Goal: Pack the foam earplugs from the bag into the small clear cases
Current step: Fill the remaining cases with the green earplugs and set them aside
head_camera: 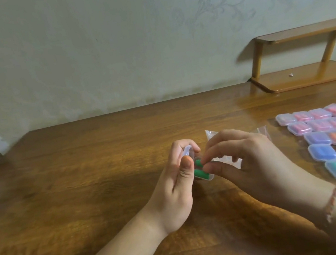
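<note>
Table (84,182); filled cases (328,135) at 3 o'clock. Left hand (177,186) pinches open clear case (199,170), centre. Right hand (247,163) fingertips closed on second green earplug (198,162), pressing in. Risk: foam rebounds, pops out; lid jams.

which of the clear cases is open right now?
Only the case held in the left hand, with green earplugs inside and its lid up. The filled cases lying at the right on the table are all shut.

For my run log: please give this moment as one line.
left hand: holds open case | right hand: pressing green earplugs in | packed cases: right
</note>
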